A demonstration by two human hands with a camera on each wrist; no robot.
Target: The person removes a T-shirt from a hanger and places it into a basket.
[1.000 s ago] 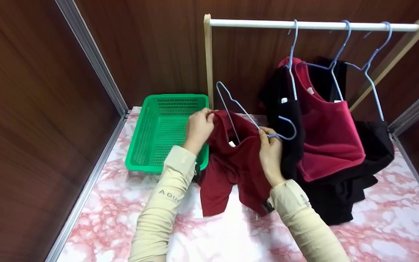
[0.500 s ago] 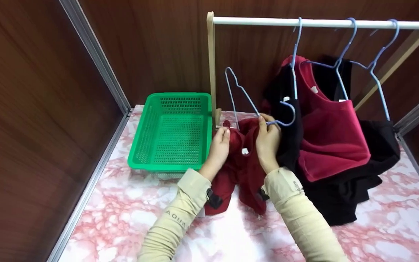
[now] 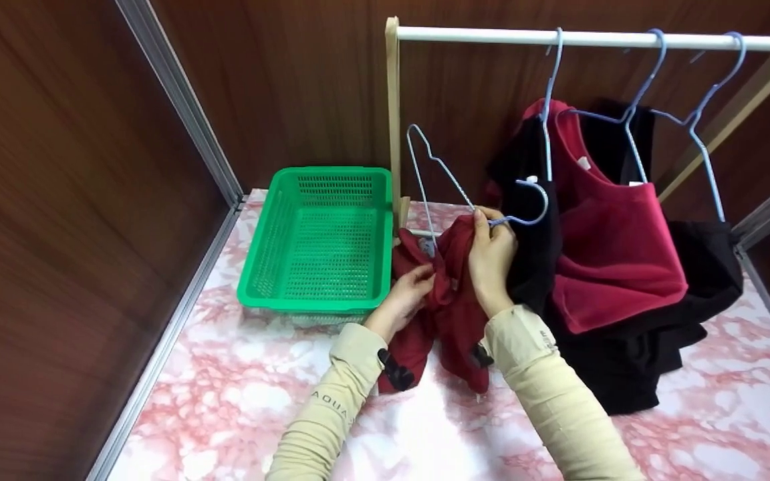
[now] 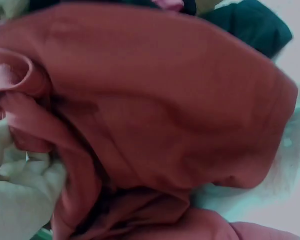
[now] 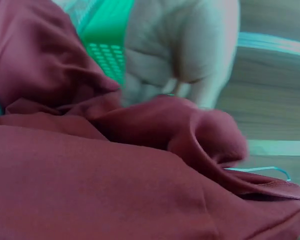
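In the head view a dark red top (image 3: 455,327) hangs bunched between both hands. One arm of a blue wire hanger (image 3: 452,175) stands up out of its neck opening. My right hand (image 3: 492,257) grips the hanger near the base of its hook, with the cloth at that shoulder under the fingers. Beside the neckline, my left hand (image 3: 406,302) pinches a fold of the top with curled fingers. The left wrist view has the left hand (image 4: 27,185) on the rolled cloth edge. Red fabric (image 5: 90,185) fills most of the right wrist view.
Left of the hands a green plastic basket (image 3: 249,267) stands on the marbled surface. A rack with a white rail (image 3: 478,35) carries a bright red top (image 3: 615,254) and black garments (image 3: 709,260) on blue hangers at the right. Wooden panels (image 3: 91,267) enclose the area.
My left hand has come down and to the right from the basket's edge, drawing the collar side inward. My right hand has risen slightly with the hanger, more of which now shows above the cloth.
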